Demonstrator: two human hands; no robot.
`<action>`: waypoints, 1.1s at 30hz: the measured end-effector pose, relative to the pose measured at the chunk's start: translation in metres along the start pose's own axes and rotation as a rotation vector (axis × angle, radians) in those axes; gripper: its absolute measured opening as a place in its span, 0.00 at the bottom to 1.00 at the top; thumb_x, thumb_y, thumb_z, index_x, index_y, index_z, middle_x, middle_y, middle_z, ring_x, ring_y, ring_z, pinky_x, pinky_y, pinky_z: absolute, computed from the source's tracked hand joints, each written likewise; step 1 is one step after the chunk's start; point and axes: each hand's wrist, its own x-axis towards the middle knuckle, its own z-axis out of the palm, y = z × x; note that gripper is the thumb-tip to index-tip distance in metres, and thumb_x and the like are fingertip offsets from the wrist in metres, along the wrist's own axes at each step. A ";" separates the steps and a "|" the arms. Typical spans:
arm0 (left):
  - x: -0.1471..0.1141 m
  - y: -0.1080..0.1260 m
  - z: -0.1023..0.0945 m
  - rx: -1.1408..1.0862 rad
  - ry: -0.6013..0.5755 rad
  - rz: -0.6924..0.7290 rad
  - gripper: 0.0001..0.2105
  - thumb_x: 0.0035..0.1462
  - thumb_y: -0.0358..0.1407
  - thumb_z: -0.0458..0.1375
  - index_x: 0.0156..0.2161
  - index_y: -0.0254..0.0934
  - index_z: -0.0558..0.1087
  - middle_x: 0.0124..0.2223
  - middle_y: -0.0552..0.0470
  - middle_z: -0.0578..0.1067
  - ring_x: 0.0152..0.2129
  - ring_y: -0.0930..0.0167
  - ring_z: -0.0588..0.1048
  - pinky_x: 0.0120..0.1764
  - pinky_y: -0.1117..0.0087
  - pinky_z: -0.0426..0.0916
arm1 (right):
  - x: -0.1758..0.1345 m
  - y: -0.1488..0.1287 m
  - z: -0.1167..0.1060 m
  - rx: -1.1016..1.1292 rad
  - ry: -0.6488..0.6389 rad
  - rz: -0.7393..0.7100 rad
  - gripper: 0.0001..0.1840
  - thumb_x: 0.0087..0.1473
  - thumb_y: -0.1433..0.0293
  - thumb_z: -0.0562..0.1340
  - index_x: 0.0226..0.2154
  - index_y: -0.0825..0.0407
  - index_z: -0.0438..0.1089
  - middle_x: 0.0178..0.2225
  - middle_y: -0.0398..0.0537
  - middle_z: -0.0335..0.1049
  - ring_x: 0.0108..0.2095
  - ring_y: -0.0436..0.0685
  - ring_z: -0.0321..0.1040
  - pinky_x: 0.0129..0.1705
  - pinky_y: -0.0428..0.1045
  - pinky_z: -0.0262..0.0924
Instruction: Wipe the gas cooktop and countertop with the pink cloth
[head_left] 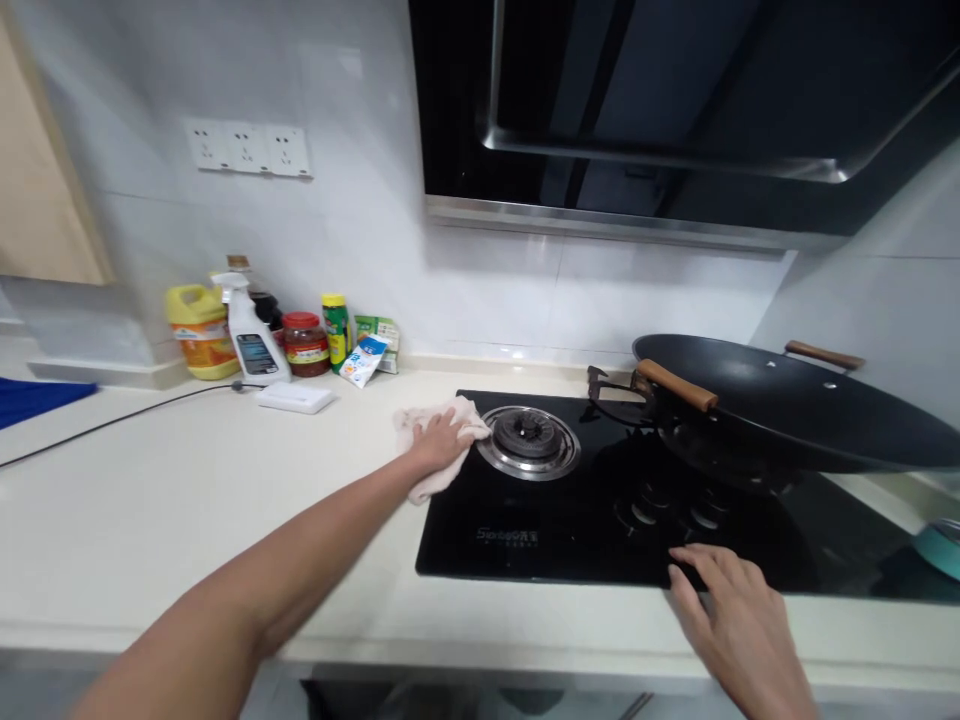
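My left hand [436,443] presses down on a pale cloth [426,487], which lies across the left edge of the black gas stove [495,515] and onto the counter. Just right of the cloth is a round burner [529,440] with a metal ring and no pot support on it. My right hand [731,610] is at the stove's front edge, palm down, with loosely bent fingers apart and nothing in them. Two knobs [643,512] are a little beyond its fingertips.
A large black wok [780,400] with wooden handles sits on the right burner. Along the wall stand a spray bottle [253,335], a yellow jug [201,335], a red-lidded jar [306,345] and a green canister [337,330]. The range hood [637,100] hangs above.
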 end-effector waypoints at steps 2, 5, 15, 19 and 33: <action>0.038 0.000 0.001 0.011 0.013 -0.037 0.26 0.67 0.52 0.44 0.67 0.55 0.62 0.75 0.47 0.50 0.70 0.48 0.49 0.63 0.33 0.42 | 0.001 -0.001 -0.001 0.015 0.003 -0.012 0.17 0.63 0.56 0.54 0.45 0.46 0.73 0.48 0.51 0.73 0.47 0.66 0.67 0.48 0.61 0.61; 0.091 0.001 0.001 0.031 0.021 -0.087 0.26 0.66 0.54 0.47 0.65 0.52 0.65 0.74 0.43 0.52 0.69 0.44 0.49 0.62 0.32 0.42 | 0.003 -0.001 -0.002 0.036 0.001 -0.031 0.16 0.63 0.56 0.55 0.45 0.45 0.73 0.48 0.50 0.73 0.48 0.65 0.67 0.47 0.59 0.61; 0.219 0.074 0.031 0.100 -0.070 -0.117 0.37 0.62 0.60 0.45 0.67 0.39 0.63 0.71 0.28 0.54 0.66 0.33 0.50 0.58 0.25 0.39 | 0.010 0.004 -0.003 0.044 0.036 -0.109 0.11 0.61 0.58 0.60 0.43 0.42 0.74 0.45 0.48 0.74 0.46 0.63 0.68 0.44 0.57 0.62; 0.239 0.143 0.060 0.111 -0.148 0.014 0.39 0.60 0.64 0.44 0.69 0.45 0.60 0.74 0.37 0.51 0.68 0.38 0.46 0.61 0.28 0.36 | 0.012 0.003 -0.005 0.053 0.048 -0.104 0.11 0.61 0.59 0.60 0.43 0.42 0.74 0.44 0.48 0.74 0.45 0.63 0.68 0.42 0.57 0.63; 0.156 0.259 0.090 0.160 -0.235 0.082 0.39 0.63 0.59 0.35 0.73 0.40 0.48 0.76 0.40 0.37 0.70 0.41 0.34 0.62 0.28 0.31 | 0.013 -0.009 -0.013 0.111 0.023 -0.035 0.08 0.64 0.64 0.59 0.43 0.46 0.73 0.45 0.49 0.72 0.48 0.62 0.65 0.44 0.56 0.60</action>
